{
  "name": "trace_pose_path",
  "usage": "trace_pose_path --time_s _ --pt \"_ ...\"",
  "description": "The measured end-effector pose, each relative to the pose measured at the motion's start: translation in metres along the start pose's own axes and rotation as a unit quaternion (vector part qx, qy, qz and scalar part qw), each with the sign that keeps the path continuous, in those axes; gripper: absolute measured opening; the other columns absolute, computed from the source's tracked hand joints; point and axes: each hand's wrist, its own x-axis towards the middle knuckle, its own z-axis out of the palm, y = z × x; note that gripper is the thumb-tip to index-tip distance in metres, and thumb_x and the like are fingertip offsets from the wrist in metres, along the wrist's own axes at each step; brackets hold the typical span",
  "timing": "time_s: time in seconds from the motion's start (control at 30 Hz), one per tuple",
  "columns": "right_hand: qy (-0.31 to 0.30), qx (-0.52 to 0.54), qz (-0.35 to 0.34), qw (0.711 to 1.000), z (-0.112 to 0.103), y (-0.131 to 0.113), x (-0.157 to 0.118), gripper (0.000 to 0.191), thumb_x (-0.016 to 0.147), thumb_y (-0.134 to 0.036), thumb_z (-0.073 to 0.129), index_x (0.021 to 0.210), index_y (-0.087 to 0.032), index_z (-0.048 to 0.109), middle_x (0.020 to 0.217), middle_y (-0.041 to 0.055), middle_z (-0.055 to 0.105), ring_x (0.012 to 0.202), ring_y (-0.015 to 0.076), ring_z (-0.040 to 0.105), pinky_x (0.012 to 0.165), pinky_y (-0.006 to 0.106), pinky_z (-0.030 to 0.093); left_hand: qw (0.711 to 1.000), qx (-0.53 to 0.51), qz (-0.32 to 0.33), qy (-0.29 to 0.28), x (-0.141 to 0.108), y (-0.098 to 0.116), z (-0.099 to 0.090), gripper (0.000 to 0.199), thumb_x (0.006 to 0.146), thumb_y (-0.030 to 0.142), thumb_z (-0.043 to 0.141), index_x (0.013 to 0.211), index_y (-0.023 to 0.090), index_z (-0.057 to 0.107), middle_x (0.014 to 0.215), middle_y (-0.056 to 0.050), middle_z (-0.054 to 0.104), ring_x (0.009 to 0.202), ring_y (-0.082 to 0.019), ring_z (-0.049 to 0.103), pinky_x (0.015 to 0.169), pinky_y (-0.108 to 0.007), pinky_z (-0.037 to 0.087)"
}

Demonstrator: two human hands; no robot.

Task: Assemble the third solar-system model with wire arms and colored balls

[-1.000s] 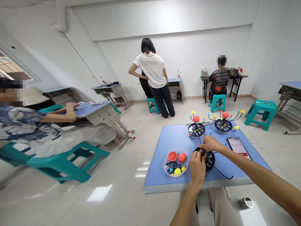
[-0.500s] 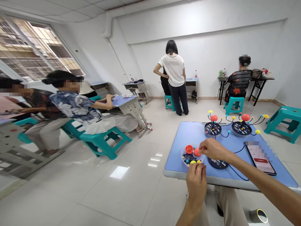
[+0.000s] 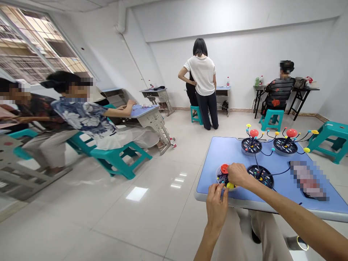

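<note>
At lower centre, a clear round parts tray (image 3: pixel 218 174) is overlapped by the curled right hand (image 3: pixel 237 174), its hold hidden; the left hand (image 3: pixel 216 210) is pinched narrowly just below the tray's rim.

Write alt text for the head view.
The right hand reaches over a clear round tray of coloured balls and black parts, the left hand at its near edge, on a blue table. A black-based wire model sits beside it, two more beyond.
</note>
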Motion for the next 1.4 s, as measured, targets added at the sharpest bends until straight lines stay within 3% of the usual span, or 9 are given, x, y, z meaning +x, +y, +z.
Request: trace_pose_path --time_s 0.23,0.3,0.43,0.57,0.7,0.9,1.07,1.2,1.4 --pt "0.036 0.190 0.000 0.981 -0.029 0.030 -0.022 0.015 0.077 -0.020 0.053 0.072 -0.017 0.067 0.070 0.0053 0.070 0.066 0.0157 0.062 0.054 0.023 0.036 0.997 -0.037 -0.057 -0.031 0.013 0.000 -0.010 0.020 0.093 0.025 0.050 0.103 0.019 0.067 0.090 -0.005 0.065 0.078 -0.017 0.062 0.069 -0.030 0.053" --pt "0.023 0.361 -0.005 0.932 -0.033 0.038 -0.035 0.015 0.078 -0.026 0.053 0.071 -0.017 0.063 0.061 0.0017 0.065 0.054 0.0120 0.055 0.049 0.022 0.035 0.998 -0.021 -0.046 -0.033 0.023 0.003 -0.016 0.020 0.094 0.023 0.048 0.097 0.020 0.067 0.088 -0.005 0.064 0.080 -0.017 0.061 0.070 -0.030 0.051" --pt "0.027 0.639 0.005 0.769 -0.027 0.048 -0.063 0.016 0.070 -0.031 0.063 0.064 -0.017 0.058 0.053 -0.0028 0.057 0.044 0.0079 0.045 0.044 0.021 0.034 0.991 0.059 0.043 -0.114 0.051 0.010 -0.022 0.026 0.093 0.017 0.044 0.088 0.021 0.069 0.082 -0.005 0.064 0.081 -0.019 0.057 0.073 -0.031 0.048" --pt "0.049 0.709 0.035 0.703 -0.013 0.054 -0.083 0.024 0.064 -0.031 0.068 0.082 -0.016 0.063 0.056 -0.0028 0.061 0.045 0.0087 0.047 0.041 0.021 0.033 0.945 0.169 0.106 -0.259 0.073 0.016 -0.017 0.032 0.085 0.005 0.046 0.076 0.023 0.071 0.078 -0.006 0.064 0.078 -0.020 0.054 0.067 -0.030 0.042" --pt "0.037 0.740 0.056 0.669 0.001 0.053 -0.099 0.024 0.063 -0.033 0.070 0.076 -0.018 0.057 0.057 -0.0012 0.063 0.043 0.0095 0.048 0.039 0.021 0.032 0.913 0.206 0.098 -0.339 0.086 0.015 -0.006 0.030 0.075 -0.002 0.052 0.066 0.023 0.068 0.073 -0.006 0.062 0.081 -0.022 0.057 0.069 -0.029 0.039" --pt "0.017 0.760 0.053 0.647 0.016 0.050 -0.118 0.037 0.068 -0.049 0.073 0.069 -0.018 0.055 0.066 0.0030 0.066 0.050 0.0133 0.057 0.039 0.022 0.038 0.903 0.211 0.074 -0.367 0.103 0.015 0.000 0.026 0.073 -0.001 0.051 0.063 0.020 0.064 0.073 -0.007 0.064 0.078 -0.021 0.060 0.068 -0.027 0.039" --pt "0.047 0.816 0.051 0.574 0.017 0.050 -0.122 0.040 0.063 -0.049 0.081 0.069 -0.016 0.058 0.072 0.0032 0.065 0.056 0.0108 0.054 0.047 0.022 0.041 0.917 0.177 0.048 -0.353 0.112 0.030 -0.018 0.028 0.082 0.007 0.042 0.083 0.020 0.067 0.086 -0.006 0.067 0.074 -0.018 0.061 0.064 -0.026 0.042" --pt "0.057 0.863 0.044 0.501 0.012 0.046 -0.124 0.040 0.061 -0.045 0.084 0.068 -0.016 0.058 0.069 0.0014 0.061 0.056 0.0092 0.051 0.051 0.021 0.039 0.953 -0.094 -0.082 -0.274 0.093 0.048 -0.039 0.023 0.086 0.026 0.048 0.091 0.017 0.068 0.071 -0.002 0.065 0.063 -0.015 0.059 0.060 -0.026 0.046" --pt "0.078 0.887 0.028 0.454 0.013 0.041 -0.127 0.035 0.067 -0.041 0.083 0.069 -0.017 0.059 0.073 0.0010 0.061 0.056 0.0085 0.049 0.053 0.022 0.038 0.891 -0.342 -0.257 -0.151 0.041 0.071 -0.057 0.036 0.081 0.045 0.062 0.099 0.015 0.072 0.070 -0.003 0.064 0.061 -0.014 0.057 0.067 -0.030 0.050"
